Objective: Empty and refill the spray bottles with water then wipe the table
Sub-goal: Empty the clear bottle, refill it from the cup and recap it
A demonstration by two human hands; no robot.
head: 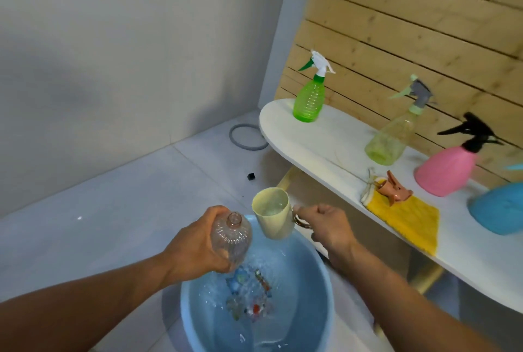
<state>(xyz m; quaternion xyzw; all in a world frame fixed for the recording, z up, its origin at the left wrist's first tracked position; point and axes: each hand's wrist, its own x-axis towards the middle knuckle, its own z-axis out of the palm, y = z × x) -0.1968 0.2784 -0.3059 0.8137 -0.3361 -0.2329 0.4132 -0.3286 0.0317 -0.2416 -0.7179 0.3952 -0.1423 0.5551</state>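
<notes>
Head view looks down over a blue bucket point(319, 289) of water standing on the pale tiled floor point(119, 199), with some small coloured items blurred under the rippling surface. Above the bucket's far rim, the left hand point(198, 244) wraps its fingers around a clear, uncapped spray bottle point(232, 238), holding it tilted with the open neck pointing up and away. Just beside it, the right hand point(328, 227) grips the handle of a cream mug point(273, 213), which holds water and sits close to the bottle's neck; whether the two touch is hard to tell.

To the right stands a white table point(334, 139) against a slatted wooden wall point(410, 26). On it, from far to near, are a green spray bottle point(310, 100) with a white and green trigger head, a pale yellow-green spray bottle point(392, 136) with a grey trigger, a pink spray bottle point(447, 170) with a black trigger, and a blue bottle point(498, 207) partly cut off by the frame edge. A yellow cloth point(407, 221) lies near the table's front edge, hanging slightly over it, and a peach-coloured spray head point(394, 190) rests on the cloth's far end. A grey ring point(247, 136) and a small black piece point(251, 176) lie on the floor beyond the table.
</notes>
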